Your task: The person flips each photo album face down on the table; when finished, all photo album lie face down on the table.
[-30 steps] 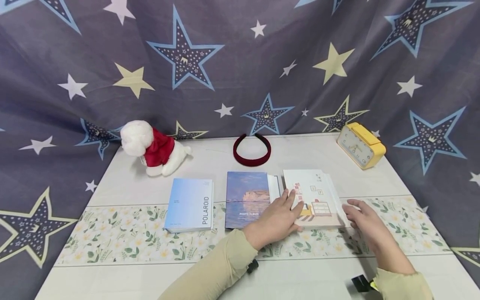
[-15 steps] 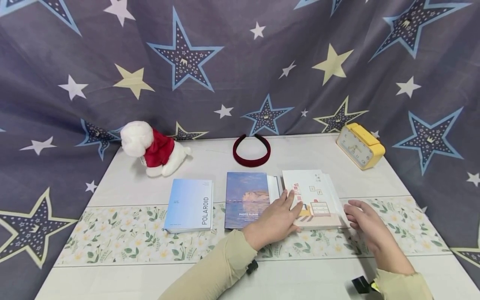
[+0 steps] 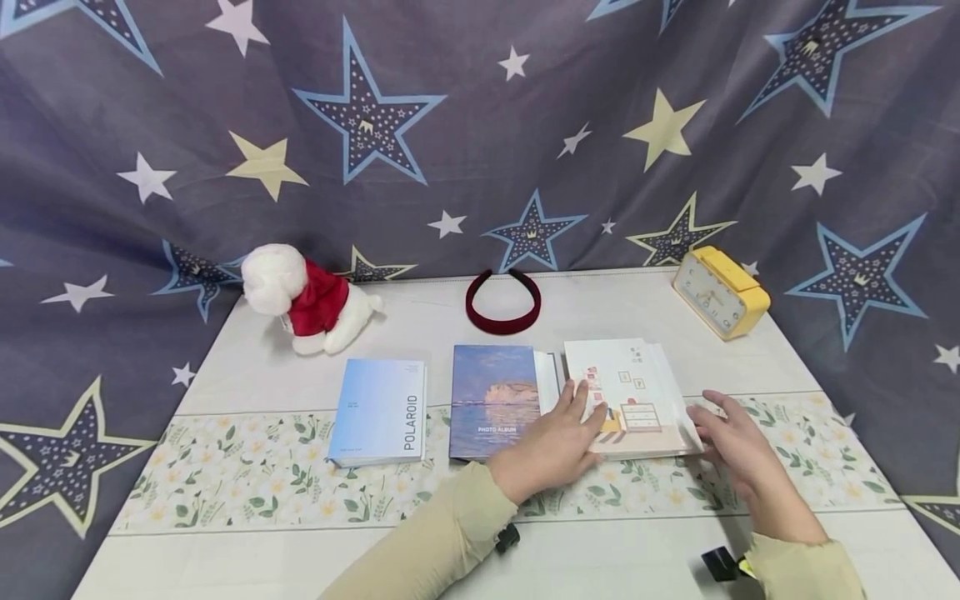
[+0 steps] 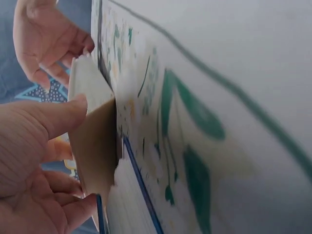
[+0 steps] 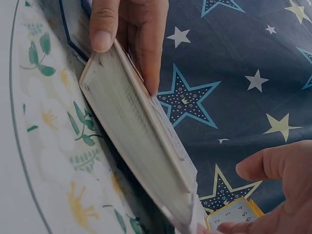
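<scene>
A white illustrated book [image 3: 633, 375] lies flat at right of centre, its layers fanned slightly toward the right. My left hand [image 3: 551, 437] rests on its left part, fingers spread over the cover and thumb [image 5: 103, 36] against the near edge. At the book's right edge, my right hand [image 3: 738, 446] touches the corner with its fingertips, thumb held apart in the right wrist view. Left of this book lies a dark blue photo album [image 3: 487, 375] with a cliff-and-sea cover, partly covered by my left hand. Farther left is a pale blue POLAROID album [image 3: 378, 408].
Behind the books lie a dark red headband [image 3: 504, 325] and, at back right, a yellow alarm clock [image 3: 722, 292]. A white plush dog [image 3: 273, 275] in a red top sits at back left. A star-patterned curtain [image 3: 480, 125] hangs along the table's [image 3: 262, 567] back edge.
The lower right corner of the white book has spread slightly to the right. The fingers of my right hand have lifted and opened a little; my left hand stays put.
</scene>
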